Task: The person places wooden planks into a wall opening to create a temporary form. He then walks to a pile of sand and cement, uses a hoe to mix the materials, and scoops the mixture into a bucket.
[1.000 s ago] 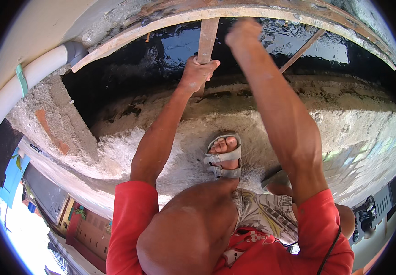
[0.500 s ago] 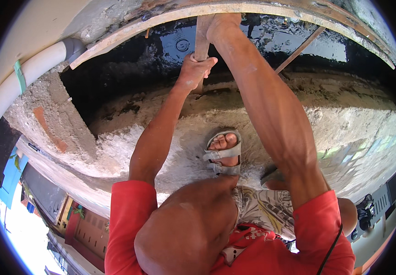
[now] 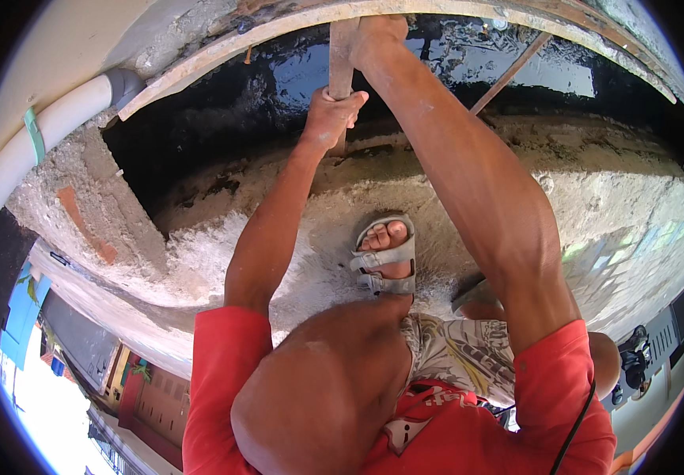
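A wooden stick (image 3: pixel 342 63) extends over dark water (image 3: pixel 298 70) near a long board (image 3: pixel 199 65), with the left hand (image 3: pixel 334 117) closed around it. The right hand (image 3: pixel 379 38) is beside its upper part, fingers hidden, so its grip cannot be told; nearer the body, a sandal (image 3: pixel 384 257) rests on concrete (image 3: pixel 294 253).

The wooden strip (image 3: pixel 342 65) is flat, narrow and grey-brown, and runs lengthwise through the grip of the left hand (image 3: pixel 332 119). Above the grip, it extends to the long board (image 3: pixel 199 67); contact there cannot be confirmed. The board is pale, stained and set crosswise. Below the grip, a shorter section of strip projects.
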A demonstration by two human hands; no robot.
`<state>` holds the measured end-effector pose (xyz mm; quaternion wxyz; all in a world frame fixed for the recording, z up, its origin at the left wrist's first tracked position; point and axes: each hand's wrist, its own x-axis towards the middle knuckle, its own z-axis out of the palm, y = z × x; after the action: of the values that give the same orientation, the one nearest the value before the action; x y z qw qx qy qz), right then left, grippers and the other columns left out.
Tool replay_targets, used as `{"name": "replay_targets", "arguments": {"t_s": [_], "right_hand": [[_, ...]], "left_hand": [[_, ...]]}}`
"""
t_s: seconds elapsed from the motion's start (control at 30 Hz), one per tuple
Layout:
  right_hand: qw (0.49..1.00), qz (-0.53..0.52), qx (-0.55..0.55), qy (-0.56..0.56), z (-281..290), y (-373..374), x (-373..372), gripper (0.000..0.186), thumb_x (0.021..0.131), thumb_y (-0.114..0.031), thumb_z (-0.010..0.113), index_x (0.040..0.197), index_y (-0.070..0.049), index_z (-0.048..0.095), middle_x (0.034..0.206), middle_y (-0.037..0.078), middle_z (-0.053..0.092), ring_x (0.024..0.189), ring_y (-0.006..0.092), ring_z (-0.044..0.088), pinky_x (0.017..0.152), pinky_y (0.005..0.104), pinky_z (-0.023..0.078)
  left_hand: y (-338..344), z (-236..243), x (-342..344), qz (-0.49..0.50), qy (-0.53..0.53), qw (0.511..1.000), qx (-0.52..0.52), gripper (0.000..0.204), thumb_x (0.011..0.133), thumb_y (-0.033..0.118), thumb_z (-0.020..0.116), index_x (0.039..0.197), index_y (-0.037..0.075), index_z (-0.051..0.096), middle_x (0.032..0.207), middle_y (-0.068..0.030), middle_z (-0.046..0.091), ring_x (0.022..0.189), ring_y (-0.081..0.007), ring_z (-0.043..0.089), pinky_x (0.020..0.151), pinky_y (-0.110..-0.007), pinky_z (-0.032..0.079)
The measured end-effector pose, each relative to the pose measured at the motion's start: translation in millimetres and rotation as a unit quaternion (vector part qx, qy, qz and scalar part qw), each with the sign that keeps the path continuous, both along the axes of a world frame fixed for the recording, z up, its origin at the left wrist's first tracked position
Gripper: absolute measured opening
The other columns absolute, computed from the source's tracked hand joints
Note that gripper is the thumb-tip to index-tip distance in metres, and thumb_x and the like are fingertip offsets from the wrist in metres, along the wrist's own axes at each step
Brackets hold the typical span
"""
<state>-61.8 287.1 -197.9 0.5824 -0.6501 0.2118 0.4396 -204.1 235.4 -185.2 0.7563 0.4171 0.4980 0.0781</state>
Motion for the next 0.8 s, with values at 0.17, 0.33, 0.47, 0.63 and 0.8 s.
{"name": "replay_targets", "arguments": {"t_s": [0.17, 0.33, 0.47, 0.63, 0.8], "right_hand": [[1.0, 0.002, 0.017, -0.006, -18, -10, 32, 0.017, 0.084, -0.029, 0.049, 0.086, -0.012, 0.051, 0.069, 0.004, 0.048, 0.055, 0.0164, 0.04, 0.049, 0.0319, 0.034], [0.77, 0.563, -0.171, -0.249, -112, -60, 101, 0.037, 0.079, -0.032, 0.054, 0.112, -0.016, 0.061, 0.113, 0.003, 0.06, 0.104, 0.0206, 0.057, 0.082, 0.0303, 0.047], [0.998, -0.049, 0.016, 0.03, 11, -4, 5, 0.046, 0.079, -0.039, 0.061, 0.105, -0.002, 0.058, 0.105, 0.013, 0.061, 0.091, 0.0227, 0.059, 0.073, 0.0393, 0.046], [0.999, -0.022, -0.003, 0.044, -18, -24, 42, 0.027, 0.088, -0.031, 0.044, 0.095, -0.009, 0.057, 0.079, 0.005, 0.055, 0.066, 0.0181, 0.05, 0.052, 0.0365, 0.038], [0.998, -0.054, -0.002, 0.029, 8, -29, 44, 0.025, 0.087, -0.027, 0.045, 0.089, -0.005, 0.057, 0.065, 0.005, 0.052, 0.053, 0.0175, 0.046, 0.047, 0.0352, 0.035]], "left_hand": [[2, 7, 3, 0.007, 0.006, 1.0, 0.003, 0.022, 0.079, 0.013, 0.066, 0.064, 0.007, 0.052, 0.051, 0.002, 0.046, 0.041, -0.0065, 0.041, 0.039, -0.025, 0.034], [-2, 1, 18, -0.012, 0.007, 1.0, -0.014, 0.023, 0.08, 0.01, 0.065, 0.062, 0.008, 0.05, 0.049, 0.001, 0.045, 0.04, -0.0084, 0.041, 0.041, -0.027, 0.035], [0, 0, 4, -0.002, 0.013, 1.0, 0.001, 0.025, 0.078, 0.015, 0.068, 0.064, 0.008, 0.049, 0.051, 0.0013, 0.045, 0.042, -0.0065, 0.04, 0.038, -0.026, 0.032], [2, 6, 9, -0.017, 0.022, 1.0, 0.004, 0.026, 0.08, 0.013, 0.065, 0.061, 0.009, 0.049, 0.049, 0.0011, 0.044, 0.041, -0.0075, 0.041, 0.04, -0.027, 0.034], [3, 6, 14, -0.024, 0.011, 1.0, 0.006, 0.026, 0.08, 0.013, 0.065, 0.061, 0.009, 0.049, 0.049, 0.0012, 0.045, 0.041, -0.0074, 0.041, 0.04, -0.026, 0.034]]}}
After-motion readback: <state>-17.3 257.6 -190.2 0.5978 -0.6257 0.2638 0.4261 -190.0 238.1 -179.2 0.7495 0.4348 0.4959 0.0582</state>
